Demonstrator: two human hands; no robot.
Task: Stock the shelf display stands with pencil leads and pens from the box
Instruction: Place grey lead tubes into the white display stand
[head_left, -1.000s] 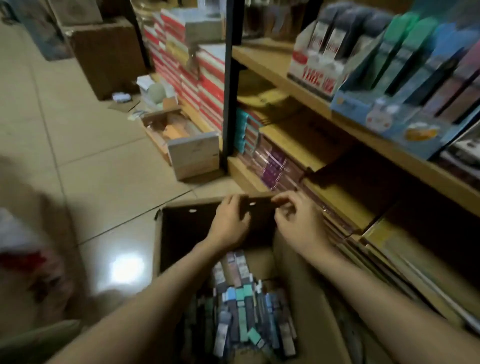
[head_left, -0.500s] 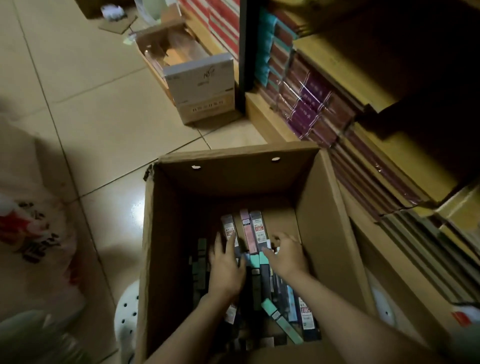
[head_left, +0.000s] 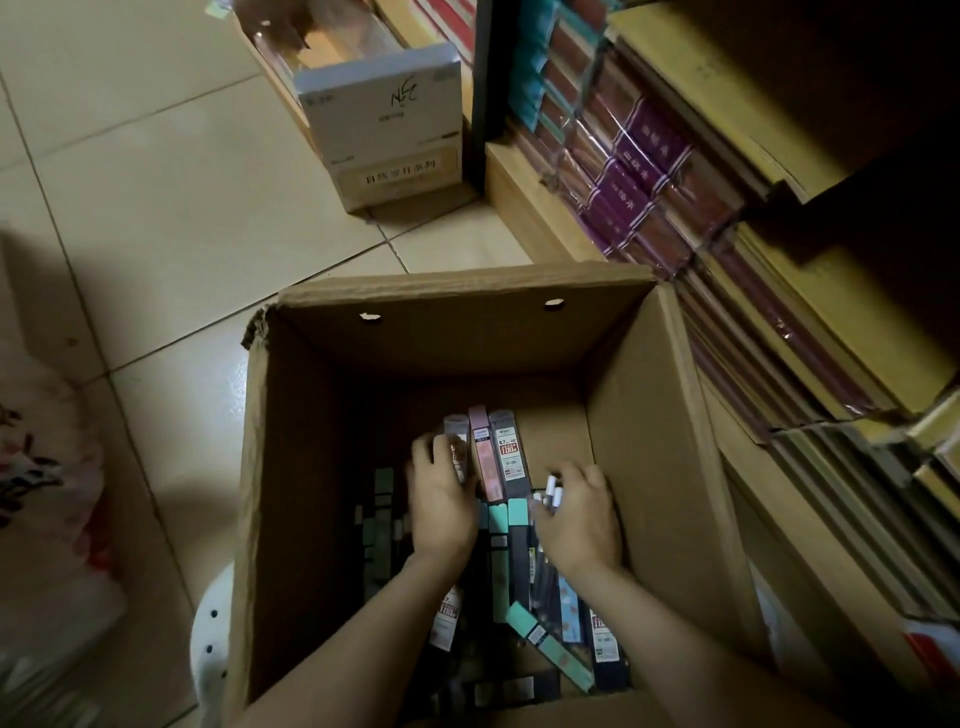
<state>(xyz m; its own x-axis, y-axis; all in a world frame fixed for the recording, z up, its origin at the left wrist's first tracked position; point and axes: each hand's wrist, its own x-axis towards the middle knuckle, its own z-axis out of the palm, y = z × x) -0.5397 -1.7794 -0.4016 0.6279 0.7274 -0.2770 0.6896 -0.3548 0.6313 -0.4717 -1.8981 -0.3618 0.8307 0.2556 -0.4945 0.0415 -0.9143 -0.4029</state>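
Observation:
An open cardboard box (head_left: 670, 415) stands on the floor and holds several long flat pencil lead packs (head_left: 511, 457) in grey, pink, teal and dark blue. Both my hands are down inside it. My left hand (head_left: 441, 499) lies on the left of the pile, its fingers curled round the edge of a grey pencil lead pack (head_left: 456, 434). My right hand (head_left: 579, 514) grips a small bunch of white-capped pens (head_left: 551, 491) near the box's right wall. The shelf display stands are out of view.
Low wooden shelves (head_left: 524, 208) on the right hold wrapped purple and red notebooks (head_left: 644, 171) and yellow pads. A white carton (head_left: 384, 124) stands on the tiled floor beyond the box. A white perforated stool (head_left: 210, 639) and a plastic bag (head_left: 47, 493) sit at the left.
My hands left the box's far rim and went down onto the packs. My view tilted down from the upper shelves. My right hand now holds white-capped pens.

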